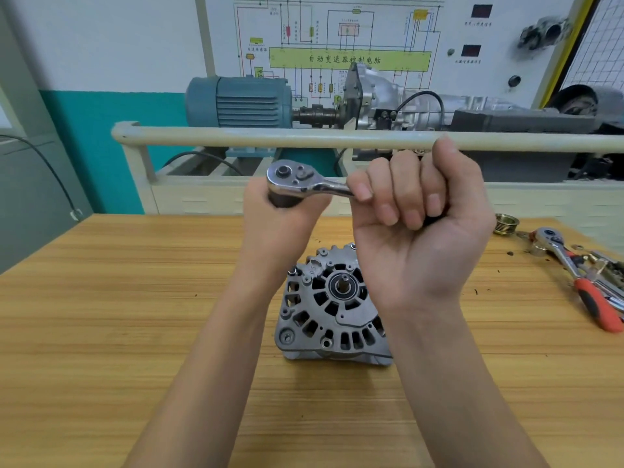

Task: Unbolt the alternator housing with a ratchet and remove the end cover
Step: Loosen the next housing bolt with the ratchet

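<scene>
ratchet raised over the alternator

we see the alternator as a grey cast housing with slotted vents, lying flat near the middle of the wooden bench, its bare shaft and bearing facing up. the ratchet is chrome, with a round head and a dark socket beneath. our right hand has its fingers clenched round the ratchet handle, which they hide. our left hand grips the socket under the head from below. both hands hold the tool in the air, above the alternator's far side and apart from it. toward the bench's right edge lie a second ratchet with an orange grip and a brass pulley.
</scene>
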Demonstrator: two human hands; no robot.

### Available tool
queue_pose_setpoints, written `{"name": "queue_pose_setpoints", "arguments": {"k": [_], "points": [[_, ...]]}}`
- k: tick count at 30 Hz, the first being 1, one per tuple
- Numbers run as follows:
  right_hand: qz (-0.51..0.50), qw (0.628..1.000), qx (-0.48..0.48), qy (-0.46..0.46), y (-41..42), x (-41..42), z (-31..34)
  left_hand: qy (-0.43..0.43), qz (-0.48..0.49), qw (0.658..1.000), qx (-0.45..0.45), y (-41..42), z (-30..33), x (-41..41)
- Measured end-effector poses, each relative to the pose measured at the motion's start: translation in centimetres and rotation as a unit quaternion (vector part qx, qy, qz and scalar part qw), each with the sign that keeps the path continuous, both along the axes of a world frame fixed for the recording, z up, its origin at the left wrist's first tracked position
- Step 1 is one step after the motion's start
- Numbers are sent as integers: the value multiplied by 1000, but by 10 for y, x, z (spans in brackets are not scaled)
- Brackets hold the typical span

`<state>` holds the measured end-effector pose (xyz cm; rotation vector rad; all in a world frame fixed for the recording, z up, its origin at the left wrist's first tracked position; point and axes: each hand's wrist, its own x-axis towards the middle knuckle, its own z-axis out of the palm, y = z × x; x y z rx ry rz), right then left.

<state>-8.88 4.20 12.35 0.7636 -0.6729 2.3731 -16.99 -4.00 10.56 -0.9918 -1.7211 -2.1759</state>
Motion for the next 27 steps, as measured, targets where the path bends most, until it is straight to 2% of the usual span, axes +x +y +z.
{"name": "queue_pose_setpoints", "arguments": {"k": [3,6,8,11,14,18,22,27], "points": [[22,999,28,-2,4,-1,2,43,-67,996,-48,-12,0,-5],[103,993,51,-27,14,-5,7,122,-165,962,-178,-28,2,-10],[140,988,57,-43,18,-7,9,127,-194,950,-208,-31,1,-9],[144,988,34,-49,20,-8,9,101,-158,967,-170,-24,2,-5],[72,997,0,-40,16,-5,6,37,-70,994,-72,-12,1,-3],[-16,1000,5,-3,-1,0,1,9,-3,1000,7,-1,1,2],[-34,999,35,15,-8,0,-2,44,-86,994,-43,-15,0,-7],[75,995,59,-13,6,-5,6,92,-193,967,-142,-31,-2,-17]]}}
